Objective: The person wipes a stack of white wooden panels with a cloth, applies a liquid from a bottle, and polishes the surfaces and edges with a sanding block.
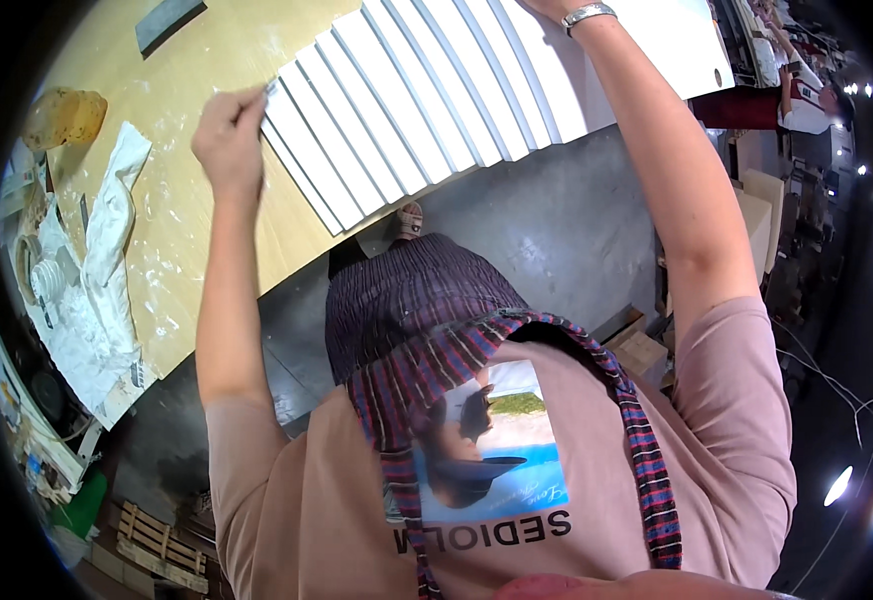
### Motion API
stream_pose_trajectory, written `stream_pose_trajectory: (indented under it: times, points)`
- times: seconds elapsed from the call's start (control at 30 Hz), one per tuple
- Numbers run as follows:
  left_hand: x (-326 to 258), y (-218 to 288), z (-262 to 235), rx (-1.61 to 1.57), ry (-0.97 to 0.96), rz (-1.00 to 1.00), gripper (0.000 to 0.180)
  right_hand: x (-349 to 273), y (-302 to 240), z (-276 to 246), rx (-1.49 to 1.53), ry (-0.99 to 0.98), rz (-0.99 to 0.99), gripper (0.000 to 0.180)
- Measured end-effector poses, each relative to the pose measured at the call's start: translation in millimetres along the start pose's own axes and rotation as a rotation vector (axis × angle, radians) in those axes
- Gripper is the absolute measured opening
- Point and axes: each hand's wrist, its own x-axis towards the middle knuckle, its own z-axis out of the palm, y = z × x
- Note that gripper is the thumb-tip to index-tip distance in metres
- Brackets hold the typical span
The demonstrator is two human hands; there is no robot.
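Observation:
A fanned row of white panels (397,105) with grey edges lies on the pale wooden table (182,300), overlapping like steps. My left hand (232,140) is at the row's left end, its fingers closed in a pinch by the corner of the outermost panel. Whatever is between those fingertips is too small to make out. Over the white sheet at the row's right end reaches my right hand (554,8), a metal watch or bracelet (589,17) on its wrist. The upper picture edge cuts off its fingers.
A dark grey block (170,25) lies at the table's far left. Nearer are a jar of yellowish stuff (65,118), a crumpled white cloth (117,240) and a tape roll (29,262). Cardboard boxes (640,352) stand on the floor at right. Another person (807,105) is at far right.

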Motion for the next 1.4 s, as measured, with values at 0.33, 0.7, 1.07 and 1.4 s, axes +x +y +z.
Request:
stream_pose_trajectory:
  times: [0.33,0.7,1.07,1.4]
  points:
    - [4.1,-4.2,4.0,-0.113,0.058,-0.063,0.005,1.1,-4.6,-7.5,-0.039,-0.12,0.098,0.041]
    - [-75.1,16.9,-9.6,0.014,-0.147,-0.021,0.003,-2.3,1.2,-10.3,0.001,0.002,0.08,0.044]
    - [-101.1,21.1,-23.8,-0.048,-0.357,0.06,0.008,-47.6,-40.5,-32.9,0.302,0.439,-0.181,0.022]
    - [57.1,-20.9,-24.3,-0.458,-0.442,-0.474,0.031,-262.0,-134.0,72.0,0.974,-0.578,0.763,0.037]
